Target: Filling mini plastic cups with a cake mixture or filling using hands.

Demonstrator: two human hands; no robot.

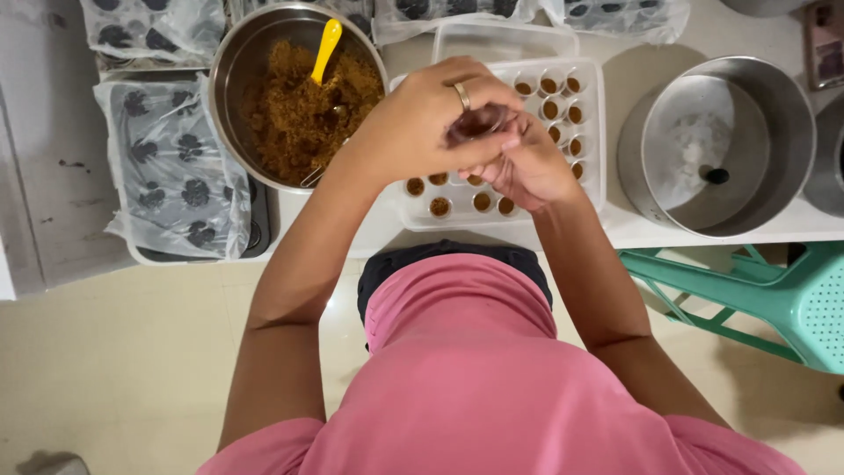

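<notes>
My left hand (422,123), with a ring on one finger, and my right hand (527,167) meet over a white plastic tray (591,132). Between them they grip a small clear cup (479,123) with brown filling; my left hand's fingers curl over its top and my right hand cups it from below. Several small cups (554,97) with brown filling stand in rows in the tray. To the left, a steel bowl (230,79) holds a brown crumb mixture (299,114) with a yellow spoon (327,44) stuck in it.
A second steel bowl (774,132) with white residue stands at the right on the white table (818,230). Bagged trays of dark pieces (171,163) lie at the left and along the back. A green plastic stool (791,299) stands on the floor at the right.
</notes>
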